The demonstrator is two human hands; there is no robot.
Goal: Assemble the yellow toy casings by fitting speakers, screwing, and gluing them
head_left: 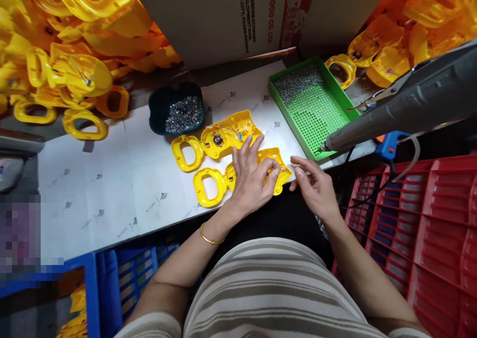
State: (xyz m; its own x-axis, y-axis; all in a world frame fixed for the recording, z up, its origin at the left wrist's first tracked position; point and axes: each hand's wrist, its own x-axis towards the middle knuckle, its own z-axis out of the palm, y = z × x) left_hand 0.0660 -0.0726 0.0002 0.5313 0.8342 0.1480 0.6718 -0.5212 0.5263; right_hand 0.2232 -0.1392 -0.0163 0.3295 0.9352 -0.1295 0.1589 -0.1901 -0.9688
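Two yellow plastic shells with loop handles lie side by side on the white-covered bench. The farther shell (233, 135) shows thin wires, a small round metal part and a tiny green piece inside. My left hand (253, 179) rests over the nearer shell (274, 155) and hides much of it; its thumb and index finger are pinched, the other fingers reach toward the farther shell. Whatever is in that pinch is too small to tell. Just off the nearer shell's right end is my right hand (315, 186), thumb and index close together, their contents unclear.
A dark bowl (156, 117) and a green perforated tray (278, 109) hold small metal screws. A grey tool (391, 104) slants in from the right. Yellow shells (85, 74) pile up at both sides. A carton (223, 25) stands behind; red crates (425, 218) and a blue crate (108, 283) flank me.
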